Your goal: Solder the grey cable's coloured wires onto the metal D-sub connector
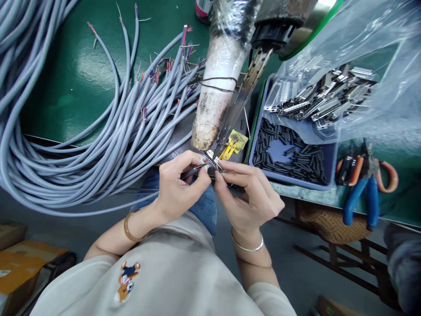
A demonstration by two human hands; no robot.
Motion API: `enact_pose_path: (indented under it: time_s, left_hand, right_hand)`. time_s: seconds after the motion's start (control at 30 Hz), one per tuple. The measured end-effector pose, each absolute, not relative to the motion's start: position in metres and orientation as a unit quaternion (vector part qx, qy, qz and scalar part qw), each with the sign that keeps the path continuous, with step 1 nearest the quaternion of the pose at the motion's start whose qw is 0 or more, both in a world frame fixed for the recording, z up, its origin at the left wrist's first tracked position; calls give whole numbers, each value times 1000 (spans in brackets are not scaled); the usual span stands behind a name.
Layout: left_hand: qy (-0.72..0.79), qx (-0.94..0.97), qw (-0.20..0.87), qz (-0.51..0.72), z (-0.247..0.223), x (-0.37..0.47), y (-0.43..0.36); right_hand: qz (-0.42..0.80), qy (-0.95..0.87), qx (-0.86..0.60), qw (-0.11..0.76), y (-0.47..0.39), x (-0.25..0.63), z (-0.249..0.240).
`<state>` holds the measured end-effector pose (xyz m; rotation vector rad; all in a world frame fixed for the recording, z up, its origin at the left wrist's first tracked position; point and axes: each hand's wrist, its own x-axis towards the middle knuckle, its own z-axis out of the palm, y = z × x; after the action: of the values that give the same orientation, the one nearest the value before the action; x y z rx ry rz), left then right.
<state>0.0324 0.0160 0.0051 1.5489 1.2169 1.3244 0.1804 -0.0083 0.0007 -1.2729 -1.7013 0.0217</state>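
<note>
My left hand [179, 186] pinches the stripped end of a grey cable [196, 168], whose coloured wires fan out at the fingertips. My right hand [248, 193] holds a small metal connector [213, 161] against those wires. Both hands meet just in front of the green table's [75, 74] edge, under a soldering iron tip [230, 120] that points down at the connector. A yellow clip [232, 145] lies right behind the connector.
A big bundle of grey cables [82, 145] loops over the left half of the table. A wrapped white cylinder [215, 101] stands behind the hands. A blue tray [329, 175] holds black sleeves, with a plastic bag of metal connectors [325, 94] above it. Pliers [365, 184] lie at the right.
</note>
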Motion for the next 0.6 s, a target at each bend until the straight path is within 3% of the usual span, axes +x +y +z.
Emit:
enact_pose_path:
  time_s: [0.27, 0.43, 0.6]
  left_hand:
    - [474, 596, 416, 497, 3, 30, 11]
    - [475, 533, 502, 488, 7, 22, 5]
    - [412, 456, 629, 475, 12, 13, 3]
  right_hand:
    - [-39, -719, -494, 488, -11, 186, -8]
    - [-59, -709, -498, 496, -18, 185, -11]
    - [173, -659, -547, 487, -18, 181, -5]
